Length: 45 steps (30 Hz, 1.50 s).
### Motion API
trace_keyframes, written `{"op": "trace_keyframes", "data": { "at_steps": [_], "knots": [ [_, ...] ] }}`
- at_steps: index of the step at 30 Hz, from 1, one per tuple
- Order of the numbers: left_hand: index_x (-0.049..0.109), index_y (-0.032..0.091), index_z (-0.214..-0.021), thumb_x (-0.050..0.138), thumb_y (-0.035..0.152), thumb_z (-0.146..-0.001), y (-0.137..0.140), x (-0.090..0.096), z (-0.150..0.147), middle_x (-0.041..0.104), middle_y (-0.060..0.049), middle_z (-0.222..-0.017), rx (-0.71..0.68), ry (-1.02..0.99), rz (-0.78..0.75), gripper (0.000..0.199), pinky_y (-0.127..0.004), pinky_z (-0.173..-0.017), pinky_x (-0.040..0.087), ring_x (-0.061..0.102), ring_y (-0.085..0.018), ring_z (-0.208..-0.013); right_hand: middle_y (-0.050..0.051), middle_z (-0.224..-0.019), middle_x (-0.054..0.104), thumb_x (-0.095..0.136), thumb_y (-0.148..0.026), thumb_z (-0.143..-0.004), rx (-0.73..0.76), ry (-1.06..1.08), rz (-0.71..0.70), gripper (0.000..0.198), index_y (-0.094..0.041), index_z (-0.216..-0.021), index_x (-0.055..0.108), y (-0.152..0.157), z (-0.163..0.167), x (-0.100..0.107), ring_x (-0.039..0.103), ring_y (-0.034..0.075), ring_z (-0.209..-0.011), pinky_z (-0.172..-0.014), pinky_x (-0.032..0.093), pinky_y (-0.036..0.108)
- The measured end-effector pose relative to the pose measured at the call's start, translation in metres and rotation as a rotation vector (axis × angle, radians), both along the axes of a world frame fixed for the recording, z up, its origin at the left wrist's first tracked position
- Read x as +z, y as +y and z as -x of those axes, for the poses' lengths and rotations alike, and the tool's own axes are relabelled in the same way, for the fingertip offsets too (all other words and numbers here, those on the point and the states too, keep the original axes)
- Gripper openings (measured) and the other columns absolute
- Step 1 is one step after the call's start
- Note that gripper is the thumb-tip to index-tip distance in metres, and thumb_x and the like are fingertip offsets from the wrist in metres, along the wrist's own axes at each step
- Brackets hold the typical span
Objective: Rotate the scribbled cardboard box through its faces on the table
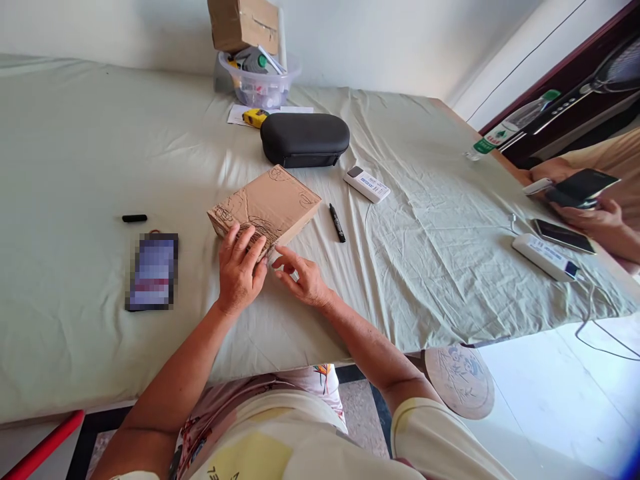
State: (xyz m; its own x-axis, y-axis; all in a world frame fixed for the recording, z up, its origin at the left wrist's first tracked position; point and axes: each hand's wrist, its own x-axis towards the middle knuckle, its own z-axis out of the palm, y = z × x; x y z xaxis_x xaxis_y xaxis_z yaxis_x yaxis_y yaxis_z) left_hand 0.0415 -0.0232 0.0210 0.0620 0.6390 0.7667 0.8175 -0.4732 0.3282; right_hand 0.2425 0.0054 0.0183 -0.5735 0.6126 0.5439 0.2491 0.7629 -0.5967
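On the cloth [65,153], the box [281,200] is already scribbled at its corners, its middle bare. It is covered partly by the left hand [240,275], fingers spread; seemingly nothing is held by the half-open right hand [304,281]. The pen [337,223] is laid aside.

My box [280,190] was matt cardboard, my bench cloth [65,153] creased and matt, the tub [265,91] smooth, glossy plastic.

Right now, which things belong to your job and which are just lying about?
In the job:
scribbled cardboard box, under the left hand
black marker, probably, given the scribbles

Lying about:
black zip case
green-capped bottle
clear plastic tub
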Motion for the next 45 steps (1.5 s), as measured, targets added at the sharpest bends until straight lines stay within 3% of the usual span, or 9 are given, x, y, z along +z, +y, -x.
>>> {"op": "trace_keyframes", "data": {
  "at_steps": [3,6,13,19,29,33,37,41,45],
  "knots": [
    [0.063,0.023,-0.142,0.06,0.026,-0.102,0.0,0.001,0.0,0.064,-0.015,-0.152,-0.045,0.011,-0.014,0.04,-0.058,-0.128,0.041,0.04,-0.034,-0.162,0.003,-0.105,0.079,0.049,-0.041,-0.112,0.027,-0.026,-0.051,0.067,-0.028,-0.172,0.021,0.0,0.001,0.001,0.068,0.012,-0.074,-0.077,0.06,0.026],
    [0.063,0.022,-0.143,0.059,0.023,-0.103,0.0,0.001,-0.001,0.065,-0.015,-0.15,-0.088,-0.005,-0.034,0.04,-0.056,-0.127,0.044,0.042,-0.033,-0.16,0.003,-0.111,0.08,0.049,-0.041,-0.112,0.039,-0.066,-0.093,0.072,-0.032,-0.174,0.014,0.0,0.003,0.001,0.071,0.013,-0.08,-0.079,0.06,0.025],
    [0.066,0.024,-0.139,0.051,0.026,-0.107,0.002,-0.002,0.005,0.059,-0.014,-0.158,-0.115,-0.065,0.029,0.035,-0.058,-0.13,0.041,0.04,-0.03,-0.162,0.002,-0.098,0.081,0.047,-0.041,-0.111,-0.283,-0.068,0.017,0.064,-0.024,-0.17,0.03,0.018,-0.022,-0.001,0.059,0.009,-0.058,-0.063,0.052,0.023],
    [0.072,0.022,-0.132,0.051,0.029,-0.108,0.004,-0.004,0.009,0.038,-0.015,-0.174,-0.047,-0.161,0.003,0.032,-0.055,-0.129,0.042,0.039,-0.031,-0.162,0.005,-0.096,0.083,0.053,-0.036,-0.105,-0.516,0.019,0.087,0.07,-0.024,-0.171,0.029,0.037,-0.043,-0.001,0.061,0.014,-0.059,-0.062,0.054,0.03],
    [0.071,0.02,-0.132,0.045,0.04,-0.111,-0.001,0.0,0.006,0.034,-0.017,-0.175,0.01,-0.25,0.121,0.039,-0.055,-0.133,0.035,0.036,-0.032,-0.164,0.005,-0.096,0.083,0.055,-0.032,-0.096,-0.575,0.105,0.26,0.094,-0.014,-0.173,0.005,0.034,-0.032,-0.007,0.063,0.015,-0.064,-0.065,0.055,0.03],
    [0.068,0.021,-0.134,0.045,0.037,-0.111,0.002,-0.003,0.009,0.033,-0.019,-0.176,0.015,-0.246,0.122,0.036,-0.052,-0.133,0.035,0.035,-0.03,-0.165,0.004,-0.093,0.083,0.056,-0.032,-0.093,-0.514,0.055,0.377,0.091,-0.015,-0.172,0.014,0.039,-0.034,-0.013,0.062,0.014,-0.062,-0.064,0.052,0.029],
    [0.065,0.021,-0.136,0.057,0.031,-0.105,0.005,-0.007,0.01,0.035,-0.02,-0.174,0.027,-0.247,0.107,0.033,-0.052,-0.132,0.037,0.037,-0.031,-0.164,0.005,-0.093,0.082,0.056,-0.032,-0.092,-0.583,-0.054,0.354,0.081,-0.015,-0.167,0.03,0.042,-0.038,-0.018,0.068,0.017,-0.068,-0.064,0.05,0.03],
    [0.059,0.024,-0.143,0.066,0.023,-0.096,0.005,-0.009,0.012,0.043,-0.017,-0.169,0.097,-0.303,0.219,0.047,-0.045,-0.126,0.047,0.049,-0.029,-0.156,0.005,-0.088,0.081,0.054,-0.034,-0.093,-0.658,-0.191,0.321,0.063,-0.015,-0.152,0.048,0.042,-0.038,-0.017,0.072,0.02,-0.074,-0.067,0.047,0.032],
    [0.052,0.025,-0.149,0.068,0.018,-0.091,0.006,-0.009,0.015,0.056,-0.013,-0.158,0.115,-0.34,0.292,0.061,-0.045,-0.13,0.042,0.053,-0.028,-0.151,0.005,-0.085,0.079,0.051,-0.037,-0.096,-0.71,-0.306,0.312,0.04,-0.018,-0.131,0.06,0.04,-0.039,-0.006,0.068,0.02,-0.072,-0.066,0.04,0.03]
  ]
}}
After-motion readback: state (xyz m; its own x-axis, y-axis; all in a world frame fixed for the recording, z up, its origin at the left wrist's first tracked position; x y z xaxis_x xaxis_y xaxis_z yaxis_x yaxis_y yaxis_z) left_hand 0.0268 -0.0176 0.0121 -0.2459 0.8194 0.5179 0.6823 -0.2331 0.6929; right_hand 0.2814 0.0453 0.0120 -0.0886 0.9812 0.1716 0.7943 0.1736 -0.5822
